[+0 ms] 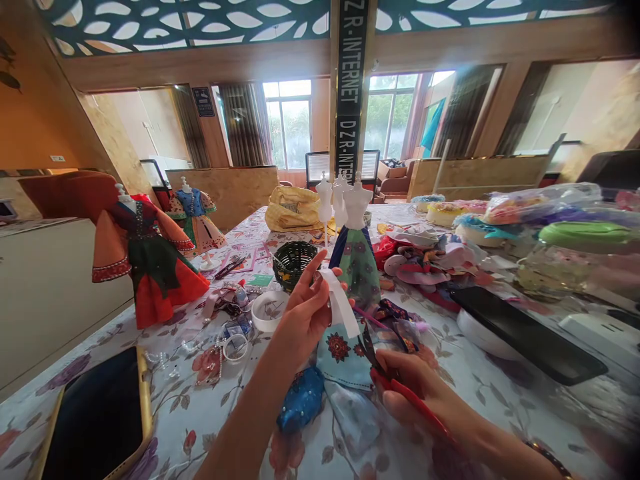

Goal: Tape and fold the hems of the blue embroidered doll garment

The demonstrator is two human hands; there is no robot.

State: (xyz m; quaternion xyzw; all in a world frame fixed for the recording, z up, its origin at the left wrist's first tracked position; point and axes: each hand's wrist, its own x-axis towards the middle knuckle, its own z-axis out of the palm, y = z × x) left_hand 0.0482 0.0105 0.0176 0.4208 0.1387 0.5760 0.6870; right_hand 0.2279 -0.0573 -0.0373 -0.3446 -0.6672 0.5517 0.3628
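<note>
My left hand (306, 313) is raised over the table, fingers closed on a white ribbon-like strip (344, 310) that hangs down to the right. My right hand (411, 388) grips scissors (369, 348) with dark blades and red handles. The blades point up toward the lower end of the strip; whether they touch it I cannot tell. Beneath my hands lies a light blue cloth piece (345, 367) with red flower motifs. A shiny blue beaded cloth (301, 400) is beside it. Behind the strip stands a white dress form (357, 207) in a green flowered skirt (359, 267).
At left are two dressed doll forms (150, 250) and a phone (97, 417). A dark woven basket (294, 263) and a white tape roll (267, 311) stand left of centre. Fabric scraps (425, 257), a black phone (530, 333) and a green-lidded jar (585, 237) fill the right.
</note>
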